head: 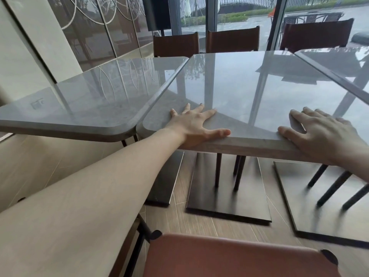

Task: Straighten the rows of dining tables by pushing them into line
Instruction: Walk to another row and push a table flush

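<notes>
Both hands are lying flat, fingers spread and gripping nothing: left hand (194, 124) and right hand (323, 134) pressing the middle table (249, 92) mid-frame. It's sitting skewed against the left table (89, 100), so aligning looks barely begun, 3 surfaces uneven.

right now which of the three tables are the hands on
The middle table: both the left hand and right hand lie flat on its near edge. The left table and right table go untouched.

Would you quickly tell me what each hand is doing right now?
Left hand: open, flat on the middle table.
Right hand: open, flat on the same table.
</notes>
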A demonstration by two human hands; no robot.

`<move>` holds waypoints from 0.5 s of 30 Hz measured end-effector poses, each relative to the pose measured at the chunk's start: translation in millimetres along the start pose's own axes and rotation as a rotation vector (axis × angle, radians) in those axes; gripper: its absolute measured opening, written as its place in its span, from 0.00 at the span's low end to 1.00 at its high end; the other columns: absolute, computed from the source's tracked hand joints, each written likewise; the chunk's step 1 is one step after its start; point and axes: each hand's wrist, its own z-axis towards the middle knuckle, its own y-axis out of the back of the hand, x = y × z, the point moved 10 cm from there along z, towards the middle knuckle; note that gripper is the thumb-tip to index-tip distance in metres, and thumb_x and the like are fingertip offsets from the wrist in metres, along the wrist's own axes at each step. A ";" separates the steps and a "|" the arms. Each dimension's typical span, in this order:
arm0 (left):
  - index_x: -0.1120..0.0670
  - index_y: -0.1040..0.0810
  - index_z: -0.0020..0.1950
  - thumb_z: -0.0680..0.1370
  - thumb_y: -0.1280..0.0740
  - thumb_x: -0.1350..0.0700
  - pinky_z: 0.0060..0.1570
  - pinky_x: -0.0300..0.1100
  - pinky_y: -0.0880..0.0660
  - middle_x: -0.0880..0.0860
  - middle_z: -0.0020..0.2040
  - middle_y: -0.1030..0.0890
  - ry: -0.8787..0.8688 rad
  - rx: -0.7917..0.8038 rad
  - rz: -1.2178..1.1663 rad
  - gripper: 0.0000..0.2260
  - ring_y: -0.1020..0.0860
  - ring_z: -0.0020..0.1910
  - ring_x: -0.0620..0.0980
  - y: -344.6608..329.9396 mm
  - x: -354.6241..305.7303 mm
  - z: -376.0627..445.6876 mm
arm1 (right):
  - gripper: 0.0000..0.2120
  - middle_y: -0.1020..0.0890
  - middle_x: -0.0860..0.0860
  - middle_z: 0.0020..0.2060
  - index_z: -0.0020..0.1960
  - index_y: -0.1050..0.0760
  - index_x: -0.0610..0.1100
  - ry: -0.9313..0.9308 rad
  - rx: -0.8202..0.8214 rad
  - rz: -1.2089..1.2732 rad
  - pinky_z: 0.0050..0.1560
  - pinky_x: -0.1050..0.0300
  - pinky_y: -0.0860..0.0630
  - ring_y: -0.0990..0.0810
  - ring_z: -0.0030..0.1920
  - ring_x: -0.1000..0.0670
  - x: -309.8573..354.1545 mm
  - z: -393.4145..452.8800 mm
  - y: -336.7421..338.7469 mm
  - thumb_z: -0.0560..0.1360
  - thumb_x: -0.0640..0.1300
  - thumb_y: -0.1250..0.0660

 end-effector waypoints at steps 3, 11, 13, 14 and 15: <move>0.39 0.45 0.81 0.73 0.44 0.24 0.74 0.70 0.61 0.50 0.83 0.48 0.004 0.002 -0.004 0.39 0.54 0.82 0.59 0.3 -0.1 1.0 | 0.23 0.28 0.51 0.47 0.46 0.34 0.53 0.021 -0.018 -0.005 0.56 0.43 0.33 0.27 0.60 0.44 -0.6 3.1 -1.1 0.76 0.72 0.51; 0.39 0.45 0.81 0.73 0.44 0.24 0.74 0.70 0.60 0.50 0.83 0.48 0.003 -0.001 0.002 0.39 0.53 0.82 0.59 0.8 0.9 4.7 | 0.23 0.28 0.51 0.47 0.45 0.34 0.52 0.042 -0.029 0.003 0.54 0.43 0.35 0.27 0.61 0.43 -0.4 6.7 -0.6 0.76 0.71 0.50; 0.39 0.45 0.81 0.73 0.44 0.24 0.74 0.70 0.60 0.50 0.83 0.47 -0.001 -0.003 0.003 0.39 0.53 0.82 0.59 1.3 1.0 5.9 | 0.22 0.28 0.51 0.47 0.44 0.34 0.52 0.047 -0.033 0.007 0.54 0.43 0.36 0.27 0.61 0.43 -0.3 7.7 -0.6 0.77 0.71 0.50; 0.39 0.45 0.81 0.74 0.44 0.24 0.74 0.70 0.60 0.50 0.83 0.47 -0.001 -0.004 0.004 0.39 0.53 0.82 0.59 1.4 1.0 6.2 | 0.22 0.28 0.51 0.46 0.44 0.34 0.52 0.050 -0.036 0.008 0.53 0.43 0.36 0.27 0.60 0.43 0.0 8.0 -0.6 0.77 0.70 0.49; 0.39 0.45 0.81 0.74 0.44 0.24 0.74 0.70 0.60 0.50 0.83 0.47 -0.001 -0.004 0.004 0.39 0.53 0.82 0.59 1.4 0.9 6.5 | 0.22 0.28 0.51 0.45 0.43 0.35 0.52 0.053 -0.040 0.011 0.53 0.44 0.36 0.27 0.59 0.43 0.3 8.3 -0.5 0.77 0.70 0.49</move>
